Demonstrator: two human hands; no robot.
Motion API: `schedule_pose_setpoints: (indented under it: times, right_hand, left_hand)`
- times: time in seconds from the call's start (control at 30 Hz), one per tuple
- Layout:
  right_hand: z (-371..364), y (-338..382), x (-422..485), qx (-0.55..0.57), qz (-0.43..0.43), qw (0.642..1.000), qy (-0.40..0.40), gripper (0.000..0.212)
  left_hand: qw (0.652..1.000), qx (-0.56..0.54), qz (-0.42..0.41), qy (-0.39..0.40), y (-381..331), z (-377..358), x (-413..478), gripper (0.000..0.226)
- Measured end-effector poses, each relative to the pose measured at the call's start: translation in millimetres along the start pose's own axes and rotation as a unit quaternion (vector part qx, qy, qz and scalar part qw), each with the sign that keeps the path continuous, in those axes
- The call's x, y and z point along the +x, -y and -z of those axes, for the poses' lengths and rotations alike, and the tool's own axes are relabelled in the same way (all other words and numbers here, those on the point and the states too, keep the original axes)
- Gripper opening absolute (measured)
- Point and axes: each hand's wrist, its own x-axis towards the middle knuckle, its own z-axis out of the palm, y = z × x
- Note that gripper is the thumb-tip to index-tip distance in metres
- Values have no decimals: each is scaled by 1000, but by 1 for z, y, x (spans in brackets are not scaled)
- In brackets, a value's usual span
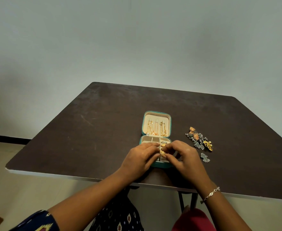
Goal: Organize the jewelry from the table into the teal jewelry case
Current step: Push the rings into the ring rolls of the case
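Nearest to the camera, two bare forearms reach forward over the table's front edge, and the right wrist wears a thin bracelet [211, 194]. Both hands meet above the lower tray of the teal jewelry case [157, 165]. The left hand [140, 155] and the right hand [185, 155] pinch together one small gold piece [162, 152] between their fingertips. It looks like an earring or a ring, but it is too small to tell. Just behind the fingers, another gold item [163, 145] lies in a compartment of the tray.

Farther back, the lid stands open and holds gold chains [156, 129] hanging from its hooks. To the right of the case, on the dark table [87, 130], a pile of jewelry [198, 139] waits, and one silver piece [205, 157] lies apart from it, nearer to the person. Behind the table there is only a plain wall [137, 47].

The risk now, I think, is the small size of the piece. If one hand lets go too early, it may slip and fall into the wrong compartment, or roll off the near edge of the table. A wrist could also push the light case or close its lid.
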Motion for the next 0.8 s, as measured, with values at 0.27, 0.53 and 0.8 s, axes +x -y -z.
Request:
schedule_pose_setpoints:
  times: [0.27, 0.53, 0.8]
  right_hand:
    - [12, -10, 2, -82, -6, 997, 12, 12]
    - [1, -8, 1, -146, 23, 989, 32, 18]
    - [-1, -14, -2, -153, 24, 987, 34, 22]
  left_hand:
    - [1000, 5, 8, 3, -2, 1, 0, 33]
    - [1000, -8, 15, 2, -1, 0, 0, 30]
    - [1000, -10, 15, 6, -1, 1, 1, 30]
